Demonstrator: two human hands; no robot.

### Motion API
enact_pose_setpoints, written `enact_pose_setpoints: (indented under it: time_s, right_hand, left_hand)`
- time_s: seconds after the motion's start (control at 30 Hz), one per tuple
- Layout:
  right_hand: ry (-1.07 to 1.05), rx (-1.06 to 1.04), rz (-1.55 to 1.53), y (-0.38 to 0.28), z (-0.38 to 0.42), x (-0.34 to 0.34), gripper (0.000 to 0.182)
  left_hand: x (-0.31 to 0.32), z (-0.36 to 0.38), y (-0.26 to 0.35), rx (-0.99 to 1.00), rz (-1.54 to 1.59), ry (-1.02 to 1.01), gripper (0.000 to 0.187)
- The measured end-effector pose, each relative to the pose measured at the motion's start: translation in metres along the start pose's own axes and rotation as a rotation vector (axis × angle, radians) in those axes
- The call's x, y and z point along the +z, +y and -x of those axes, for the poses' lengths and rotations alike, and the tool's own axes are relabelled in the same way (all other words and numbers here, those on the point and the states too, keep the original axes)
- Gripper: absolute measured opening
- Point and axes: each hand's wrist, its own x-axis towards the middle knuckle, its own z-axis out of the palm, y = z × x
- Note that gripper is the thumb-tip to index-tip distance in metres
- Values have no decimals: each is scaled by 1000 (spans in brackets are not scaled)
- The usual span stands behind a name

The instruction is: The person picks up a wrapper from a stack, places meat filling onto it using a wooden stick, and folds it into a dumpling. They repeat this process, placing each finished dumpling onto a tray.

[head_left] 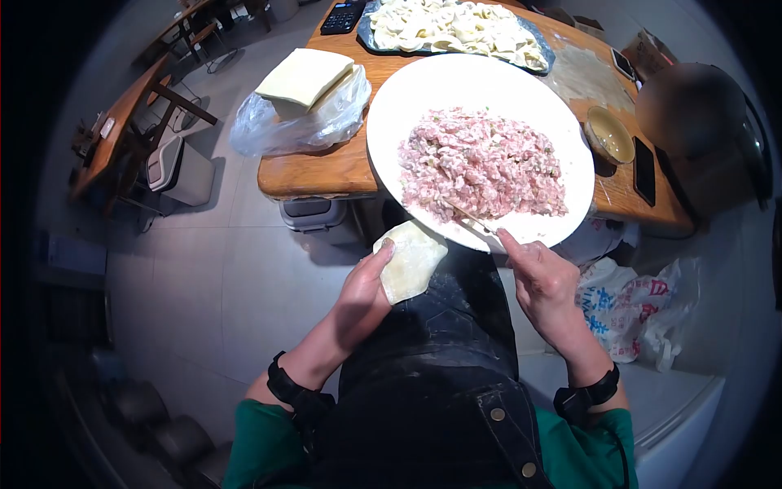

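My left hand (368, 281) holds a pale, floured dumpling wrapper (410, 262), the thumb lying over its edge, just below the plate. In my right hand (542, 281) is a thin stick (466, 213), its far end reaching into the minced meat filling (489, 163). The pink filling, flecked with green, is heaped on a big white plate (407, 94) that juts over the table's front edge. A stack of square wrappers (305, 76) rests on a clear plastic bag (297, 130) to the left of the plate.
Behind the plate, a dark tray (371, 39) carries many folded dumplings (452, 26) on the wooden table (314, 175). A small bowl (609, 135) and a phone (643, 171) are at the right. A calculator (342, 16) sits back left. Plastic bags (623, 306) lie below right.
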Motion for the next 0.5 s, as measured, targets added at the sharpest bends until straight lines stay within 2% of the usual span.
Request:
enact_pose_setpoints:
  time_s: [0.17,0.5]
  right_hand:
    - [-36,17,49,-3,-4,3,55]
    - [-145,-2,63,-11,-10,4,55]
  left_hand:
    - [21,-6,6,23,61,-55,44]
    - [27,-9,15,-12,86,-19,45]
